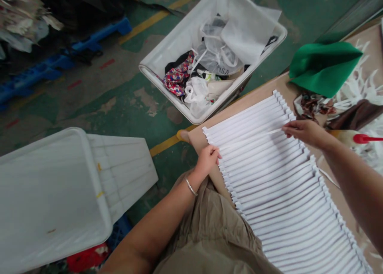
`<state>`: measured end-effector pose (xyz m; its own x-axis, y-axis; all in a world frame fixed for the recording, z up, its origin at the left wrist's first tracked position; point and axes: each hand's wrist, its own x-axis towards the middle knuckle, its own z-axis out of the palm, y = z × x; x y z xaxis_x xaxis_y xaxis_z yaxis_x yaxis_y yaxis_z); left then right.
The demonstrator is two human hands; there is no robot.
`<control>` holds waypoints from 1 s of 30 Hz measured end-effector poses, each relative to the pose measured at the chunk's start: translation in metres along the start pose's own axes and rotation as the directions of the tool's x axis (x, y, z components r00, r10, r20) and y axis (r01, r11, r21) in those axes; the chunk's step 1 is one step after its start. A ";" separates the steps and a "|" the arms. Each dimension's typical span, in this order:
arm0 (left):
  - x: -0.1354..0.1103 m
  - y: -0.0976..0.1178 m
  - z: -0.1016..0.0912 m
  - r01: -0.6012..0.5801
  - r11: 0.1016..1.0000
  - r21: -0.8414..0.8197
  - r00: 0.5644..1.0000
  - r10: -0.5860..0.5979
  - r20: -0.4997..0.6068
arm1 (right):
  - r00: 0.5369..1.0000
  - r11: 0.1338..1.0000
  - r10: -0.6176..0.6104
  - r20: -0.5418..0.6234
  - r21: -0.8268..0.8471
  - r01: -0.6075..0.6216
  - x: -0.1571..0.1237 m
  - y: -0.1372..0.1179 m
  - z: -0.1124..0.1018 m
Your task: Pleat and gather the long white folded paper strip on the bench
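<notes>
Khaki skirt lies below the left hand, which pinches one edge of pleated white fabric on the table; the right hand lies across the pleats, its grip unclear.

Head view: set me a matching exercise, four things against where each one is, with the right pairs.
Things: 1 left hand; 2 right hand; 3 green cloth; 4 white plastic bin

Places: A on the floor, holding bags and printed cloth; B on the tan table; C on the right side of the pleated white sheet; D at that sheet's left edge

Pairs: 1-D, 2-C, 3-B, 4-A
</notes>
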<state>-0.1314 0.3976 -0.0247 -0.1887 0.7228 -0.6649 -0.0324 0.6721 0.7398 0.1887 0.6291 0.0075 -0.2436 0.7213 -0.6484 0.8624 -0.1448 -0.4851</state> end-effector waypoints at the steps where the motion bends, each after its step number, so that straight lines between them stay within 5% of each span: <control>1: 0.004 0.000 0.002 -0.004 1.000 0.008 1.000 0.004 -0.007 | 1.000 1.000 -0.001 -0.011 -0.017 0.000 0.004 0.001 -0.001; 11: 0.031 -0.008 0.011 0.031 0.987 0.160 0.982 -0.001 -0.187 | 0.983 0.995 0.039 -0.181 -0.086 -0.055 0.034 -0.005 -0.009; 17: 0.036 -0.015 0.012 0.013 0.973 0.231 0.973 0.041 -0.228 | 0.947 0.959 -0.028 -0.319 -0.275 -0.064 0.046 -0.008 -0.009; 30: 0.040 -0.016 0.013 -0.003 0.946 0.323 0.962 0.092 -0.258 | 0.943 0.900 -0.096 -0.319 -0.433 -0.056 0.065 0.004 -0.003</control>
<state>-0.1253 0.4182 -0.0649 -0.4381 0.7150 -0.5449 0.2868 0.6856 0.6691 0.1779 0.6777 -0.0352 -0.1703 0.9103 -0.3774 0.9816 0.1231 -0.1462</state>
